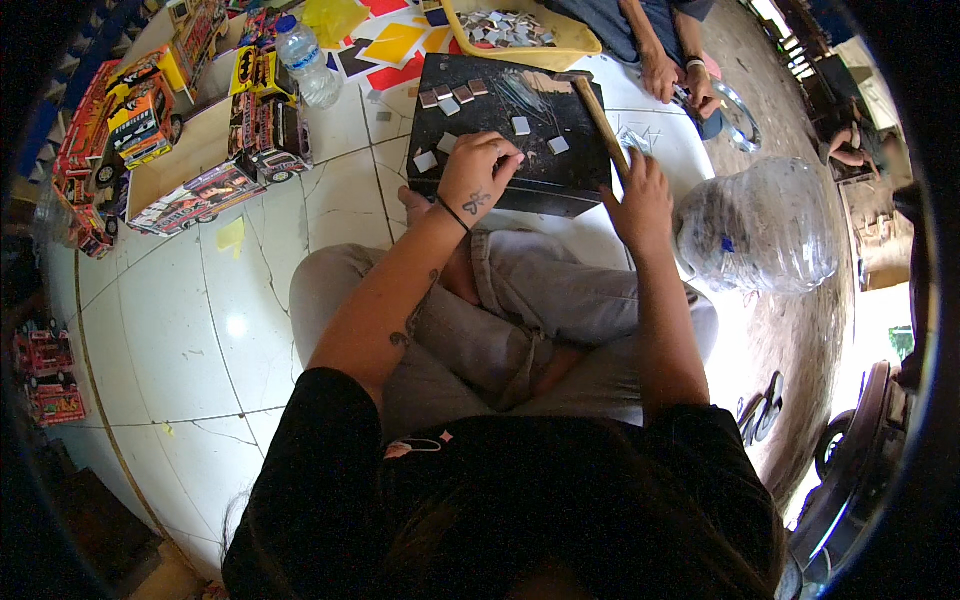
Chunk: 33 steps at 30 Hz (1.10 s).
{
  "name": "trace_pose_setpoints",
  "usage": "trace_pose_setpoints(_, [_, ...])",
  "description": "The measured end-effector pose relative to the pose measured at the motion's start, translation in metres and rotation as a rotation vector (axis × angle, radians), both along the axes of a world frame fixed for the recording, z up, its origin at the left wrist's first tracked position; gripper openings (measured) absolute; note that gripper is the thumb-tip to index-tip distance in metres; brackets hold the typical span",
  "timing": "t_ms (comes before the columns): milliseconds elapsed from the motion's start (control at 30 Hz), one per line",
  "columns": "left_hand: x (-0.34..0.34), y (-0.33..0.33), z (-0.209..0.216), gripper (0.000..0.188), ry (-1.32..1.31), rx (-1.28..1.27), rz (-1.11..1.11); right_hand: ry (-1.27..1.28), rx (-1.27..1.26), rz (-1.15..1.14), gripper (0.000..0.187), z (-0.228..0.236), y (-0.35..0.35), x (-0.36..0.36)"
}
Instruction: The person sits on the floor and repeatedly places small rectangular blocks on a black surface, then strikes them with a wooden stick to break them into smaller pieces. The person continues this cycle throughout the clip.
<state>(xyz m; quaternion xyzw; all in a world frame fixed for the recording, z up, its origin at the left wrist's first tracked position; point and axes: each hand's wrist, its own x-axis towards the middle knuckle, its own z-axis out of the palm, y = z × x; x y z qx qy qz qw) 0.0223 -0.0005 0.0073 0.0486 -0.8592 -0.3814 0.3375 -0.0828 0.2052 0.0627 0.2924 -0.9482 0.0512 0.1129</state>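
A low black box stands in front of my crossed legs. On its top lie several small square pieces, some whitish like this square tile, others brown like this one. My left hand is over the near edge of the box, fingertips pinched together; whatever they hold is hidden. My right hand is closed around the near end of a wooden stick, which slants across the right side of the box. Scratches and a pale worn patch mark the far part of the top.
Beyond the box is a yellow basin full of small squares. Another person's hands work at the far right. A water bottle and toy trucks stand left on white floor tiles. A clear plastic bundle sits right.
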Motion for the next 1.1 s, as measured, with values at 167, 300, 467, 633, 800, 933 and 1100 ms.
trace_pose_setpoints(167, [-0.002, 0.001, -0.003, 0.01, 0.059, -0.024, 0.005, -0.263, -0.182, -0.019, 0.056, -0.012, 0.039, -0.001])
trace_pose_setpoints(300, [-0.001, -0.001, -0.002, 0.01, 0.086, -0.066, -0.002, -0.596, -0.428, 0.0, 0.044, 0.022, 0.057, 0.025])
trace_pose_setpoints(467, [-0.001, 0.002, -0.002, 0.009, 0.021, 0.041, -0.002, -0.627, -0.336, 0.143, 0.042, 0.06, 0.093, 0.095])
trace_pose_setpoints(633, [-0.001, 0.002, -0.002, 0.01, 0.061, 0.02, -0.008, -0.511, -0.319, 0.2, 0.043, 0.068, 0.103, 0.122])
trace_pose_setpoints(800, [0.0, 0.003, -0.002, 0.01, 0.06, -0.004, 0.006, -0.449, -0.33, 0.194, 0.048, 0.07, 0.108, 0.126])
trace_pose_setpoints(933, [-0.001, 0.003, -0.004, 0.01, 0.064, -0.045, 0.013, -0.47, -0.267, 0.226, 0.048, 0.07, 0.111, 0.124])
trace_pose_setpoints(1100, [0.001, 0.004, -0.005, 0.009, 0.035, -0.023, 0.033, -0.497, -0.257, 0.222, 0.049, 0.069, 0.112, 0.121])
